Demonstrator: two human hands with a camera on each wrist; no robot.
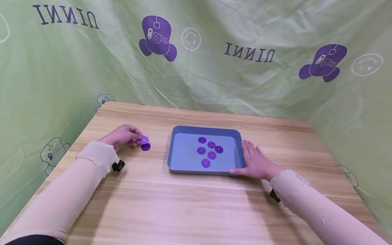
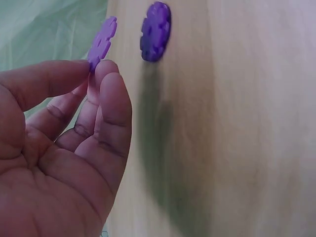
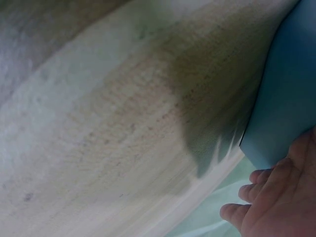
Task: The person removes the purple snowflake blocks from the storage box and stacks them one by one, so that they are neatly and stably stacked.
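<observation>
Between thumb and fingertips, my left hand (image 1: 124,135) pinches a light purple notched plastic disc (image 1: 144,140), held up off the table; the left wrist view shows this disc (image 2: 102,42) nearly edge-on. Just beside it, a darker purple notched disc (image 1: 145,147) lies on the wood. My right hand (image 1: 257,162) rests against the right side of a blue-grey tray (image 1: 199,172), fingers extended along the wall and thumb at the front corner. Several purple notched discs (image 1: 211,155) lie scattered inside the tray, towards its middle and right.
The tray stands mid-table on a light wooden tabletop (image 1: 190,207). A green printed cloth (image 1: 190,85) hangs behind the table and at both sides. Small black devices (image 1: 118,166) sit under both wrists.
</observation>
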